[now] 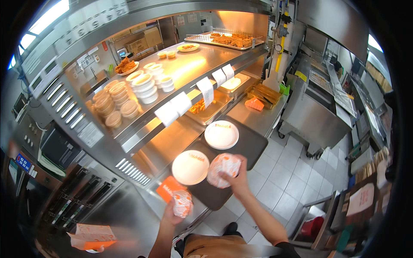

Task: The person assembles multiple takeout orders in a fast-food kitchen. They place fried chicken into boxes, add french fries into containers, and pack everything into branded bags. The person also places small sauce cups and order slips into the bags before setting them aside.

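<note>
My left hand [171,216] is closed around a small bundle in orange-and-white printed paper [183,203], which looks like a wrapped sandwich. An orange paper sleeve [168,187] shows just beyond it; I cannot tell whether the hand holds that too. My right hand [238,180] grips a larger round bundle in the same printed paper [223,167], above the dark tray [251,146]. What either wrapping contains is hidden. Beside the right-hand bundle, on the tray, are two white round paper bowls [190,167], [221,134], one nearer and one farther.
Above the counter, a steel shelf [185,64] carries stacked lidded cups [145,86], plates of fried food and a wire-racked tray [232,39]. Order slips [206,91] hang from its edge. Fries [198,105] lie in a steel pan below. An orange-and-white paper bag [92,236] sits lower left.
</note>
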The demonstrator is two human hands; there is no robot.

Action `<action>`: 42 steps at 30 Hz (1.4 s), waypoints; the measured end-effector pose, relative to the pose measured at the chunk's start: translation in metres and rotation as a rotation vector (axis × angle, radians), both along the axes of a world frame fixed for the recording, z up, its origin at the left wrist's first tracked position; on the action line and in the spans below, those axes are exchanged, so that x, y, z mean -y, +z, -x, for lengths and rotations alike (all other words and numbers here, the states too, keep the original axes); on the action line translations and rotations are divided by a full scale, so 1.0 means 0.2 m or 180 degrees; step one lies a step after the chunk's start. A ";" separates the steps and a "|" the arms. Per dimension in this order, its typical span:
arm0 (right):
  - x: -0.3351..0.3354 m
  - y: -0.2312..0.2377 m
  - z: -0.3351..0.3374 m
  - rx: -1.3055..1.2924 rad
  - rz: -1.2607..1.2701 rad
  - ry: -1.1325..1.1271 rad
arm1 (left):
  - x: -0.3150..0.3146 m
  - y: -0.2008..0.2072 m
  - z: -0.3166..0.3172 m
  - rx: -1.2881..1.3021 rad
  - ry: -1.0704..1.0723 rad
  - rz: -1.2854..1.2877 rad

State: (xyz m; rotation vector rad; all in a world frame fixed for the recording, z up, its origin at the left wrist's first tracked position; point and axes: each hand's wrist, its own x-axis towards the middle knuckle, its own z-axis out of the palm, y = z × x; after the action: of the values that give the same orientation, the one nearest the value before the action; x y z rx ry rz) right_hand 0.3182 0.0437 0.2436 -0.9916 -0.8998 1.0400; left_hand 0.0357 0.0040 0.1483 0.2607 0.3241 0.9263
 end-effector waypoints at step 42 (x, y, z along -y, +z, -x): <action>-1.47 -1.23 -2.14 0.5403 -0.3127 0.4043 | 0.10 -1.77 -2.88 -0.3184 0.4648 0.3266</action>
State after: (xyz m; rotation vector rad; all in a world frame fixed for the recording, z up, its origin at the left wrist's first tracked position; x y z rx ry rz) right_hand 0.7471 0.3375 -0.0020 -0.0793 -3.2683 0.2105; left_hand 0.6120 -0.0158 -0.2062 -0.6196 2.0175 1.8288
